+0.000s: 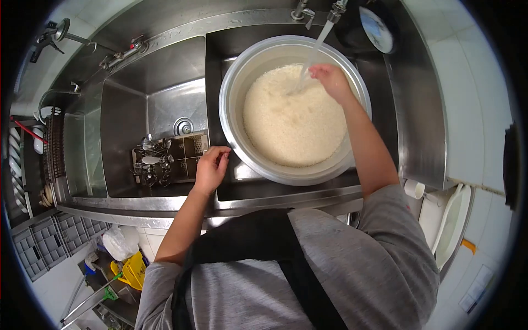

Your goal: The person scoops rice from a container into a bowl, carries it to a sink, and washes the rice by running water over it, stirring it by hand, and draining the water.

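A large round metal pot (225,104) sits in the right sink basin, holding a wide bed of pale rice (291,129) in cloudy water. From the faucet (336,12) a stream of water (314,55) runs down into the rice. My right hand (331,82) hovers over the pot's far right part, open, with its fingertips at the stream. At the pot's lower left, my left hand (212,169) is closed, its fingers curled and their tips right at the rim. What those fingers grip, if anything, is hidden.
A divided basket (190,148) with many spoons and other cutlery stands in the left basin (176,107) near the drain. Another tap (125,53) is fixed behind it. A yellow bucket (133,270) and grey crates (55,242) are on the floor at lower left.
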### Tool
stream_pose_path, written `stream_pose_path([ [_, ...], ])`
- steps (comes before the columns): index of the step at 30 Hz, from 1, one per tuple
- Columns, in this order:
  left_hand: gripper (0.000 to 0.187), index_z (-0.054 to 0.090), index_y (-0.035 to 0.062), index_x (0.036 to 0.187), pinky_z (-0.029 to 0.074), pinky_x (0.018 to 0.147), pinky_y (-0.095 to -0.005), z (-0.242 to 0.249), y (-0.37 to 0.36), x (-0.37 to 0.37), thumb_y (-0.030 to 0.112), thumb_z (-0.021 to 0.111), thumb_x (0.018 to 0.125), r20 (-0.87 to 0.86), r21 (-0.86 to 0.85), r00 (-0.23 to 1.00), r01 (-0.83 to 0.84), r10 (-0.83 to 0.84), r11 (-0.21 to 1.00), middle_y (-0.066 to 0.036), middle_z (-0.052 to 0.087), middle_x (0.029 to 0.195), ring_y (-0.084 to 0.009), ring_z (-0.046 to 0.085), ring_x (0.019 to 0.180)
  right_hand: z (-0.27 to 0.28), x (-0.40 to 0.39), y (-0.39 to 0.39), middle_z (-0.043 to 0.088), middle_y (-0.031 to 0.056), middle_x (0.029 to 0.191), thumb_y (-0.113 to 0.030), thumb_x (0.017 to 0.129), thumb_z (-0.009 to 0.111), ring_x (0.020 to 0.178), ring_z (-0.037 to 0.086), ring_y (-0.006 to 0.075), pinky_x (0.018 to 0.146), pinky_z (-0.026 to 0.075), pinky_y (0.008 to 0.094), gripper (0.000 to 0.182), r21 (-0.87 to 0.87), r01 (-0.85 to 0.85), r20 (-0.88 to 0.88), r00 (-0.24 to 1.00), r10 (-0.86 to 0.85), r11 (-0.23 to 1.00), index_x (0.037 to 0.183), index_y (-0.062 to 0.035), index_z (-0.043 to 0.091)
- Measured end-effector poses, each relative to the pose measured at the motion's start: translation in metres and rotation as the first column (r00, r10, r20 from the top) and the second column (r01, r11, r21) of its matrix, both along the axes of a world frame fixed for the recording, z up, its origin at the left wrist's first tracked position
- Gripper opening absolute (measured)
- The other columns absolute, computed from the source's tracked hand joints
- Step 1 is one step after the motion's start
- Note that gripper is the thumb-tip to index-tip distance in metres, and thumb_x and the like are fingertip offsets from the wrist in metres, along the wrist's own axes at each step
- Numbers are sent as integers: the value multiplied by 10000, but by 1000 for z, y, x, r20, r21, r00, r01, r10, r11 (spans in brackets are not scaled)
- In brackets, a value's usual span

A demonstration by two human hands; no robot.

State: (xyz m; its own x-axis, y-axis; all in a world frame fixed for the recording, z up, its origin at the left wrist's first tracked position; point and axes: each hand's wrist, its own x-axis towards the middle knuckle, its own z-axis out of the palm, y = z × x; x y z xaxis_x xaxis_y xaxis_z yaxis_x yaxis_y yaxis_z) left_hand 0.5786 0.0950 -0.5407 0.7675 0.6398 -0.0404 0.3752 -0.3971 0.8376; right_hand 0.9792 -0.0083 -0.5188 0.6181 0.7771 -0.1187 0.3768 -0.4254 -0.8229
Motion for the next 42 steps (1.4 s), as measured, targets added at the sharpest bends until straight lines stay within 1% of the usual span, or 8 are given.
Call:
stream_pose_path([
  [5, 181, 610, 35, 1025, 493, 752, -297, 32, -9, -20, 11, 584, 848, 41, 3, 975, 219, -218, 976, -120, 569, 1005, -219, 601, 870, -13, -71, -108, 644, 179, 951, -183, 882, 536, 876, 616, 329, 763, 475, 417, 197, -489, -32, 343, 912, 225, 872, 988, -55, 642],
  [11, 168, 623, 43, 982, 484, 809, -369, 62, -24, -92, 39, 603, 815, -49, 200, 984, 178, -171, 964, -129, 587, 1013, -317, 590, 947, 6, -167, -197, 643, 170, 898, -188, 873, 537, 850, 616, 346, 755, 478, 423, 207, -443, 5, 276, 952, 131, 897, 999, -61, 642],
  [16, 140, 630, 51, 953, 490, 775, -360, 53, -47, -135, 59, 609, 814, -69, 243, 995, 80, -65, 967, -113, 596, 1009, -306, 598, 920, 13, -204, -203, 645, 168, 879, -166, 863, 555, 820, 613, 348, 729, 477, 423, 175, -210, 204, 515, 854, -70, 956, 956, -43, 637],
  [20, 102, 634, 46, 916, 489, 766, -354, 51, -51, -132, 67, 601, 821, -2, 348, 996, 88, -93, 933, -106, 606, 985, -296, 602, 905, 11, -205, -204, 646, 157, 828, -187, 867, 559, 775, 616, 342, 696, 482, 414, 169, -60, 255, 537, 823, -184, 965, 911, -46, 641],
  [28, 71, 624, 28, 881, 485, 769, -352, 54, -58, -129, 42, 594, 818, 16, 407, 1000, 1, -9, 913, -114, 607, 937, -293, 602, 885, 8, -201, -205, 646, 140, 812, -187, 855, 561, 752, 617, 335, 674, 486, 414, 157, -75, 176, 541, 834, -108, 982, 911, -67, 646],
  [38, 82, 629, 31, 903, 485, 744, -345, 54, -65, -117, 45, 588, 833, -87, 440, 983, -110, 164, 891, -115, 610, 912, -295, 607, 847, 14, -189, -203, 647, 167, 797, -168, 836, 554, 741, 616, 347, 678, 480, 404, 174, -205, -178, 84, 977, 198, 962, 881, -21, 635],
  [40, 80, 636, 24, 909, 484, 720, -315, 49, -60, -115, 46, 583, 853, -54, 287, 963, -238, 264, 928, -109, 614, 906, -253, 612, 830, 0, -182, -205, 649, 161, 760, -171, 855, 555, 699, 626, 309, 663, 480, 380, 177, -191, -233, 70, 966, 251, 953, 897, -21, 637],
  [42, 87, 641, 15, 921, 475, 705, -277, 46, -56, -105, 42, 572, 873, -36, 229, 940, -324, 340, 918, -92, 612, 901, -189, 605, 817, -13, -174, -204, 666, 130, 777, -173, 874, 561, 669, 628, 238, 651, 485, 355, 182, -121, -307, -150, 946, 288, 944, 932, -21, 642],
])
